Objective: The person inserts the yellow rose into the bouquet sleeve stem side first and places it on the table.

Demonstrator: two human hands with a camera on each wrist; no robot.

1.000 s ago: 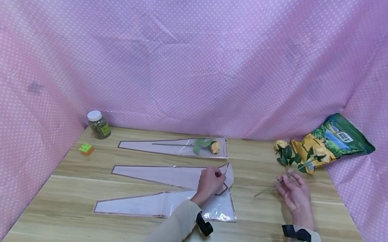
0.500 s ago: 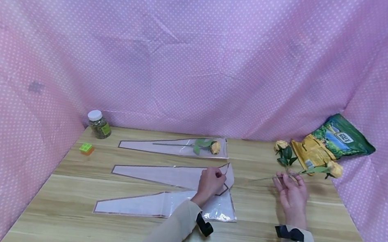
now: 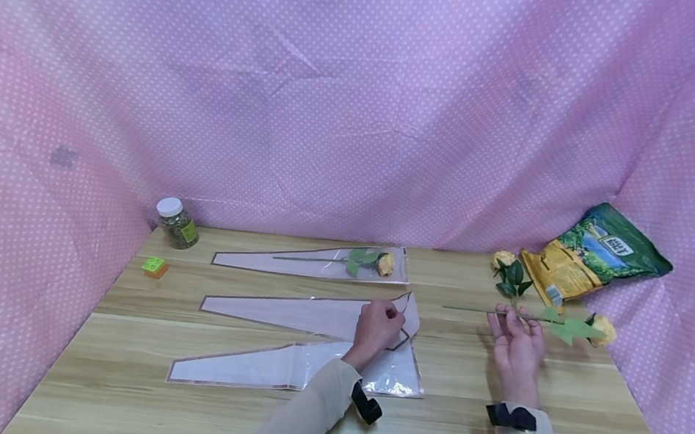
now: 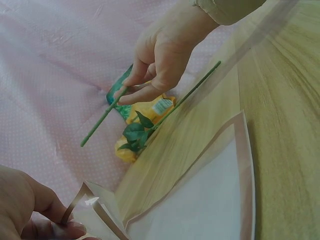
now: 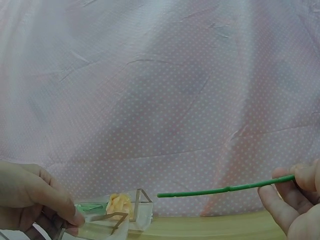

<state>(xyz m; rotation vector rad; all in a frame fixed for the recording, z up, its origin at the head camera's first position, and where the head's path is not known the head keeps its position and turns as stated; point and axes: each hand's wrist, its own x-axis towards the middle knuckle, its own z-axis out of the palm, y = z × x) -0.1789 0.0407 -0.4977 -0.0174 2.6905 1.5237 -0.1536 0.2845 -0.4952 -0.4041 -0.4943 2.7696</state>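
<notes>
My left hand (image 3: 380,329) pinches the top edge of the middle clear flower sleeve (image 3: 281,311); in the left wrist view that sleeve's mouth stands partly open beside the fingers. To the right, my right hand (image 3: 518,352) holds an artificial yellow rose (image 3: 602,331) by its green stem (image 5: 225,190). The stem lies level, with its bare end pointing left toward the sleeve and the bloom on the right. Another yellow rose (image 3: 504,260) lies on the table behind the right hand, part of its stem hidden by that hand.
At the back, another sleeve (image 3: 248,261) contains a yellow rose (image 3: 385,264). A front sleeve (image 3: 233,368) lies partly under the left arm. A green and yellow bag (image 3: 602,253) leans at the back right. Far left are a white-capped jar (image 3: 178,224) and a small block (image 3: 154,267).
The right hand has shifted slightly left and turned the rose, so its bloom swung from the bag toward the right and its stem became level. The left hand stays on the sleeve.
</notes>
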